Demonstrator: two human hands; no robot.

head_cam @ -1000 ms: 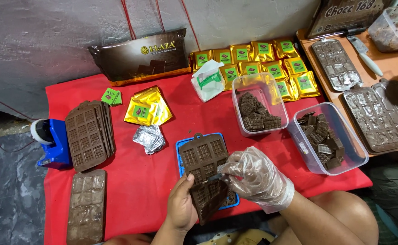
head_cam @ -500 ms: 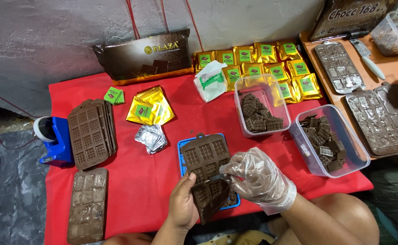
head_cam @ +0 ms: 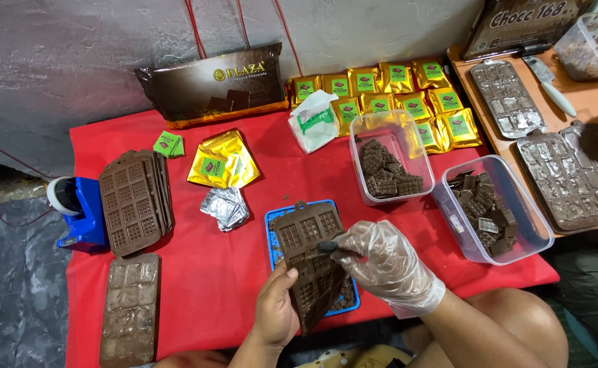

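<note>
My bare left hand (head_cam: pixel 276 309) grips the lower edge of a brown silicone chocolate mould (head_cam: pixel 309 259), held tilted over a blue tray (head_cam: pixel 270 235). My right hand (head_cam: pixel 383 263), in a clear plastic glove, pinches a small dark chocolate piece (head_cam: pixel 327 247) at the mould's face. Chocolate bits lie on the tray under the mould, mostly hidden.
On the red cloth (head_cam: pixel 244 272): a stack of brown moulds (head_cam: pixel 134 201), a filled mould (head_cam: pixel 129 308), foil squares (head_cam: pixel 225 206), gold wrappers (head_cam: pixel 222 161), two clear tubs of chocolate pieces (head_cam: pixel 389 158) (head_cam: pixel 490 208), gold packets (head_cam: pixel 394 95), a blue tape dispenser (head_cam: pixel 77 211). More moulds lie on the orange table (head_cam: pixel 585 102).
My gloved right hand has closed its fingertips on a chocolate piece at the mould. The mould and my left hand stay almost where they were.
</note>
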